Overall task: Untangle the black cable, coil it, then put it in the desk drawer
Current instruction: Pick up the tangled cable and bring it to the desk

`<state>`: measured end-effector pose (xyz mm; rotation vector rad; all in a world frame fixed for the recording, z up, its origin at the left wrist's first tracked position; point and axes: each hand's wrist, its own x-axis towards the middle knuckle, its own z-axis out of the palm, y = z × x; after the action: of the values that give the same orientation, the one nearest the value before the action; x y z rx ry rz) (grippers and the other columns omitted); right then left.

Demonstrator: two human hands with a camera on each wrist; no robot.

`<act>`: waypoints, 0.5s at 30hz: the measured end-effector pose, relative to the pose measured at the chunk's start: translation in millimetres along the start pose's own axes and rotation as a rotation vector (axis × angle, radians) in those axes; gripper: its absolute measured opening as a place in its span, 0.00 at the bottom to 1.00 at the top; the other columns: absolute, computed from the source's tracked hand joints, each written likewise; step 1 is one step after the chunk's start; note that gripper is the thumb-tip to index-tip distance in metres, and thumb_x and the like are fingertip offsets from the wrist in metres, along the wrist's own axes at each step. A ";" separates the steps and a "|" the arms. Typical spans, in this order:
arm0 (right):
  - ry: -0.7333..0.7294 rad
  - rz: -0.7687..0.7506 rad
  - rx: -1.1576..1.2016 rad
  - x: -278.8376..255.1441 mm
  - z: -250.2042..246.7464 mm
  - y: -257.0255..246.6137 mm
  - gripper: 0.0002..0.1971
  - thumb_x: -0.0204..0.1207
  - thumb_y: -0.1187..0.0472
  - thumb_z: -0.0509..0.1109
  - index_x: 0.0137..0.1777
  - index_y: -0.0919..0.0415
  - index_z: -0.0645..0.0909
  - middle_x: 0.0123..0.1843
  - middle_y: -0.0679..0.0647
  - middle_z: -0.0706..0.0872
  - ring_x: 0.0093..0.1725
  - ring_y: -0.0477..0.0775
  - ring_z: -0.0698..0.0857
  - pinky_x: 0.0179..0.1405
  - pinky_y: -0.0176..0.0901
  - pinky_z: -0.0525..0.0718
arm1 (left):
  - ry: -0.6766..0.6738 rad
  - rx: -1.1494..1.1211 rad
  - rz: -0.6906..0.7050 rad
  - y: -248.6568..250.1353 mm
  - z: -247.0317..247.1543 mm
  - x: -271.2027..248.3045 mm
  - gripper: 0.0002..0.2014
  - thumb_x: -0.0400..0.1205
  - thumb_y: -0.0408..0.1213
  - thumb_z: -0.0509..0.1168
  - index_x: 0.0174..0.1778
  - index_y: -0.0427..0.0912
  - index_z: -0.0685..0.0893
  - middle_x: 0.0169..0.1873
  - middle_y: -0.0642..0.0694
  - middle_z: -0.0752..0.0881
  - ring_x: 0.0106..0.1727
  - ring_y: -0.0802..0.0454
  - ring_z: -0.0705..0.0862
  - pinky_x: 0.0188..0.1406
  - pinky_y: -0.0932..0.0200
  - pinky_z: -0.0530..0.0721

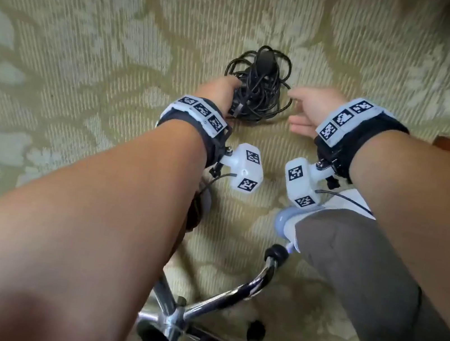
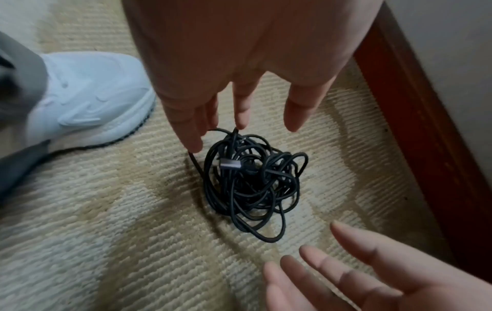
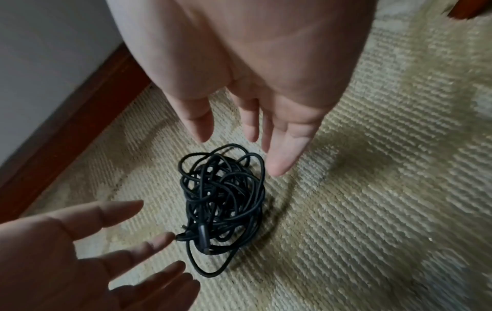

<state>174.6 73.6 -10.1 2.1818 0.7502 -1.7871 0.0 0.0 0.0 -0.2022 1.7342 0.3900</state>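
The black cable (image 1: 256,87) lies in a tangled heap on the patterned carpet, with a grey metal plug (image 2: 230,163) near its top. My left hand (image 1: 224,93) is at the heap's left side. Its fingers (image 2: 193,143) are straight, and the tips touch the outer loops without curling round them. My right hand (image 1: 303,112) hovers just right of the heap, fingers (image 3: 279,160) spread and straight, holding nothing and a little clear of the cable (image 3: 223,200). No desk drawer is in view.
A red-brown wooden skirting board (image 2: 415,130) and a pale wall run behind the heap. My white shoe (image 2: 90,99) and grey trouser leg (image 1: 362,280) are to the right. A chrome chair base (image 1: 214,301) with black castors stands under me.
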 end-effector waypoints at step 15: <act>-0.066 -0.116 0.237 -27.0 -28.2 14.6 0.26 0.81 0.52 0.75 0.75 0.61 0.78 0.68 0.62 0.84 0.49 0.57 0.93 0.41 0.47 0.93 | -0.014 -0.166 0.210 7.3 44.0 -38.0 0.15 0.83 0.18 0.68 0.48 0.40 0.71 0.29 0.37 0.85 0.25 0.46 0.84 0.39 0.30 0.92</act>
<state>202.5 68.1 20.3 2.2505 0.6945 -2.0919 45.4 20.0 31.2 -0.1366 1.7156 0.6886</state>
